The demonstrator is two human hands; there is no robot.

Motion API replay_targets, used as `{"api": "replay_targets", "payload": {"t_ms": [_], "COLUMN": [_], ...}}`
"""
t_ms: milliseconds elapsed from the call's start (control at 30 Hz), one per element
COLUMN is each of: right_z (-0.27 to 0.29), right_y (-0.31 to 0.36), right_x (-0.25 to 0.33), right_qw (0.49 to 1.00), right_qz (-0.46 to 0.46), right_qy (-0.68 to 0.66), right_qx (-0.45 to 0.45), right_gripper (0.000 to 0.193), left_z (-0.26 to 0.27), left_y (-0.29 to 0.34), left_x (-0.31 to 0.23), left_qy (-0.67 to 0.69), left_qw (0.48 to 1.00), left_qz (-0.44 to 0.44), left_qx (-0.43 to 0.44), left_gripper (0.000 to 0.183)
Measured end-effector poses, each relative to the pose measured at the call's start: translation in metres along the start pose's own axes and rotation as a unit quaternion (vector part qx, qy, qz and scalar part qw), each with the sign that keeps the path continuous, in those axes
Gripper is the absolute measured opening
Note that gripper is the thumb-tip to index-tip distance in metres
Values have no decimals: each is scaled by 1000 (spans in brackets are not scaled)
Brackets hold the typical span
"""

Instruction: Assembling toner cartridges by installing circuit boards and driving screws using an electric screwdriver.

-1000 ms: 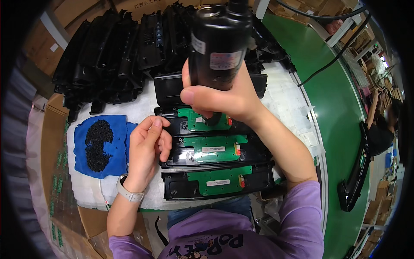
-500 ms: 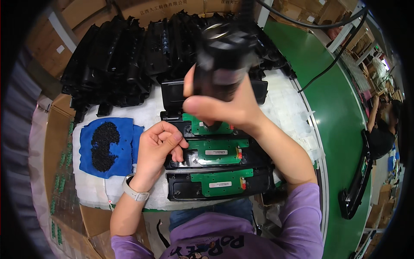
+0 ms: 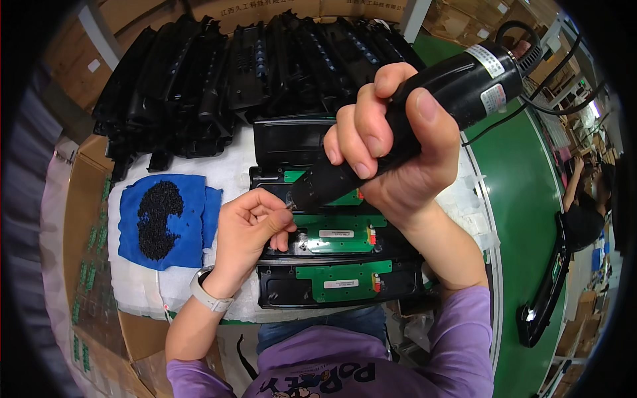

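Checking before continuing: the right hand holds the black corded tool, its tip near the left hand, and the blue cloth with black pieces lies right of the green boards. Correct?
No: the head view shows the blue cloth with black pieces lying left of the green boards. The right hand holds the black corded tool, its tip near the left hand.

White table point(image 3: 232, 159) — blue cloth point(image 3: 190, 240), black panels point(image 3: 281, 284)

Assembly workshop: green floor point(image 3: 514, 199), stacked black housings point(image 3: 172, 93), circuit boards point(image 3: 318, 272), corded screwdriver point(image 3: 403, 126).
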State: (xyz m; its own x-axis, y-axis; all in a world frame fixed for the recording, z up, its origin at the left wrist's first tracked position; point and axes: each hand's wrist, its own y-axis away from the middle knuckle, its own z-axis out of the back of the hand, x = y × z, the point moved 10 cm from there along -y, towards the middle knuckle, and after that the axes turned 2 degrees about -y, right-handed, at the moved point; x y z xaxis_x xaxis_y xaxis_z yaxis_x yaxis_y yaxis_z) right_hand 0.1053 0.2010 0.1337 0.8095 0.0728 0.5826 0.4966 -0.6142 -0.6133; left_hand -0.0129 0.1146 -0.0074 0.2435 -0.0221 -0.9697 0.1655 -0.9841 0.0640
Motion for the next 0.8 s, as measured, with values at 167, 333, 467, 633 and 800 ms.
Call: {"api": "replay_targets", "payload": {"t_ms": [167,333,467,633,800], "right_z": [6,9,13,6,5], "right_y": [1,1,-7,-27,-32], "right_x": [-3,-5,-12,-31,-51], "right_qw": [995,994,993,985,966], "right_qz": [-30,-6,-7,-43,-44], "right_qy": [59,34,9,157,251], "right_qx": [-71,-106,-121,-55,-38], "right_gripper": [28,25,25,17,19], "left_z": [0,4,7,44,54], "left_y": [0,1,0,-5,-5], "left_x": [-2,3,-4,-16,-27], "left_qy": [-21,6,6,39,-10], "left_qw": [1000,1000,1000,990,982], "left_qz": [-14,15,-12,-67,-114], "left_qx": [-6,-15,-27,-118,-151], "left_gripper": [8,15,20,14,26]}}
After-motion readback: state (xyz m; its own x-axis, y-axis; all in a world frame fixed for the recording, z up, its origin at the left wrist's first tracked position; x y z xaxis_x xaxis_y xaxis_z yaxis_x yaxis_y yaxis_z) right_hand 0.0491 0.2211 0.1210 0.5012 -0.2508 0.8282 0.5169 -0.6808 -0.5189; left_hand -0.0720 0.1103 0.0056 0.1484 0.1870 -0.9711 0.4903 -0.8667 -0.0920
